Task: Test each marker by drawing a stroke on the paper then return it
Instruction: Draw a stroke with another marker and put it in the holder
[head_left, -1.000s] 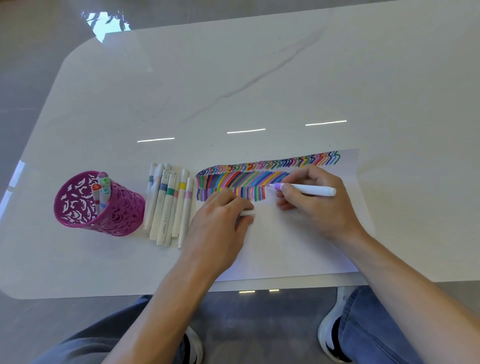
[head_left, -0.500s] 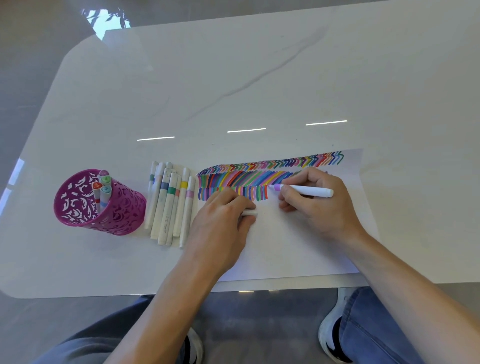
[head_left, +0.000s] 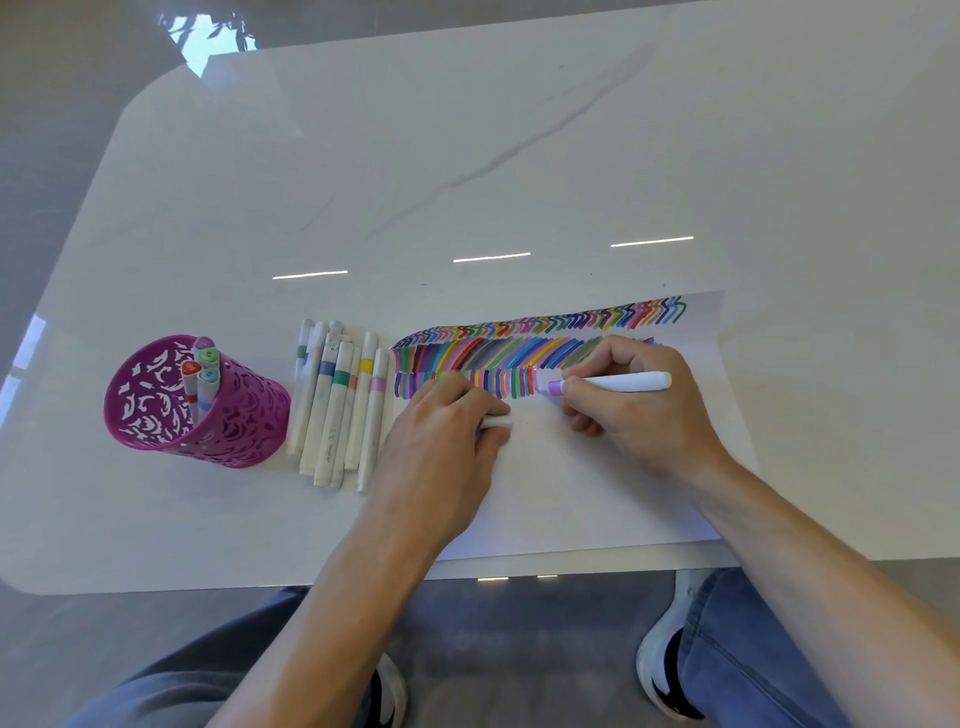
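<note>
My right hand (head_left: 639, 410) grips a white marker with a lilac band (head_left: 618, 383), its tip down on the paper (head_left: 582, 493) at the right end of the lower row of coloured strokes. My left hand (head_left: 441, 447) rests on the paper and holds a small white cap (head_left: 496, 422) in its curled fingers. Several white markers (head_left: 340, 405) lie side by side on the table left of the paper. A magenta cut-out cup (head_left: 208, 410) at the far left holds a few more markers.
The white marble table (head_left: 519, 156) stretches far beyond the paper. Its front edge runs just below the paper, with my knees and shoes under it. Rows of coloured strokes fill the paper's top part.
My right hand has shifted the marker tip slightly along the lower row of strokes. My left hand stays in place on the paper with the cap.
</note>
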